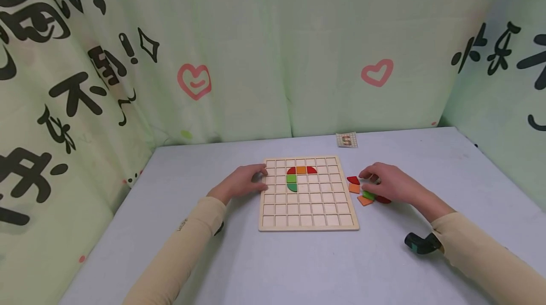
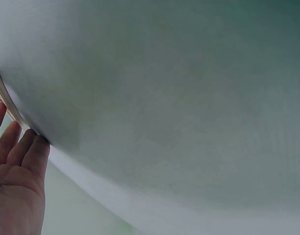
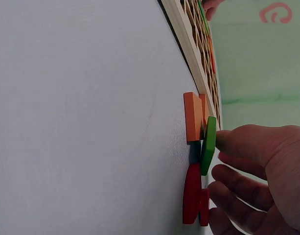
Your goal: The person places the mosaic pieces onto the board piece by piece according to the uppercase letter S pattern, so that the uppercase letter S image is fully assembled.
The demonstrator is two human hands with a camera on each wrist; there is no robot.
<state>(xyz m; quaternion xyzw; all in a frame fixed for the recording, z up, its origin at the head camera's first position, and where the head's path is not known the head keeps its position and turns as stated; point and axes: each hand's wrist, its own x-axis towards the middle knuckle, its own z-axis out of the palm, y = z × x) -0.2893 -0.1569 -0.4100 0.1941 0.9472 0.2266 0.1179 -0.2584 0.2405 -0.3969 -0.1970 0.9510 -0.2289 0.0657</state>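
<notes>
A square wooden grid board (image 1: 309,224) lies flat on the table. In its upper left cells sit red, orange and green pieces, among them a light green square (image 1: 291,178) and a dark green quarter-round (image 1: 292,187). My left hand (image 1: 243,183) touches the board's left edge with fingertips and thumb; the fingers look fairly straight in the left wrist view. To the right of the board, my right hand (image 1: 392,183) reaches over a small pile of pieces, fingers loosely bent. Its thumb is at a green piece (image 3: 208,146). Orange pieces (image 3: 191,117) and red pieces (image 3: 191,196) lie around it.
A small printed card (image 1: 346,140) lies beyond the board, near the back of the white table (image 1: 204,253). Light green curtains (image 1: 239,49) with black writing and red hearts hang around the table. A black wrist device (image 1: 422,243) sits by the right sleeve.
</notes>
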